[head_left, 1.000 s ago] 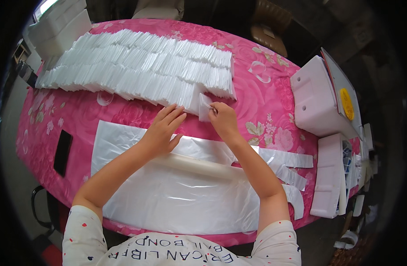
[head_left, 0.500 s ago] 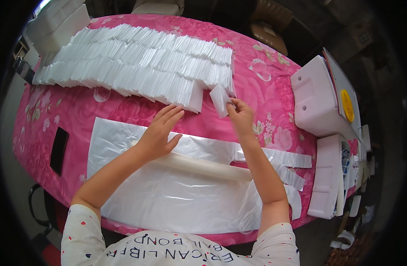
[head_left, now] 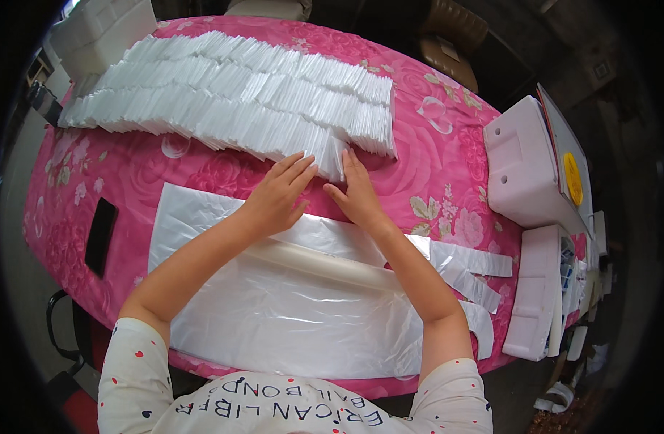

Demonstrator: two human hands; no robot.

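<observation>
Rows of thin, folded white plastic packets (head_left: 223,108), standing on edge and packed tight, cover the far side of the table. At the right end of the nearest row, my right hand (head_left: 361,195) lies with fingers stretched flat against the last packet. My left hand (head_left: 277,199) is open too, its fingertips at the front edge of that row. Below my forearms lies a stack of flat, clear-white plastic bags (head_left: 288,325) with handle strips (head_left: 473,260) at the right. Across it runs a long whitish tube (head_left: 324,264), partly hidden under my arms.
A pink flowered tablecloth (head_left: 437,181) covers the table. A black phone (head_left: 100,237) lies at the left. White foam boxes (head_left: 516,163) stand at the right edge, and a white bin (head_left: 104,36) at the far left. A brown chair (head_left: 447,47) is beyond the table.
My right hand has moved left and let go of the single folded packet, which is now at the row's end. The left hand has shifted slightly toward the row. The view has shifted a little.
</observation>
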